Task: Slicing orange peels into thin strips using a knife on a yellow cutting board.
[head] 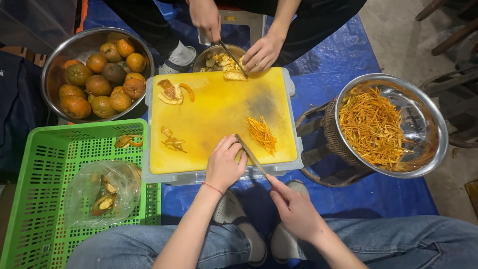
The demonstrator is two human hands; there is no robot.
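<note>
While the right hand (pixel 294 206) gripped a knife (pixel 250 155), peel strips (pixel 261 133) lay mid-board.
Left hand (pixel 225 162), curled and empty at the cutting board's (pixel 214 112) near edge, touched the blade; a slip might have cut it.

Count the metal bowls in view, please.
3. One bowl of whole oranges sits upper left, one bowl of shredded peel stands right of the yellow cutting board, and a third bowl is partly hidden behind the board's far edge.
</note>
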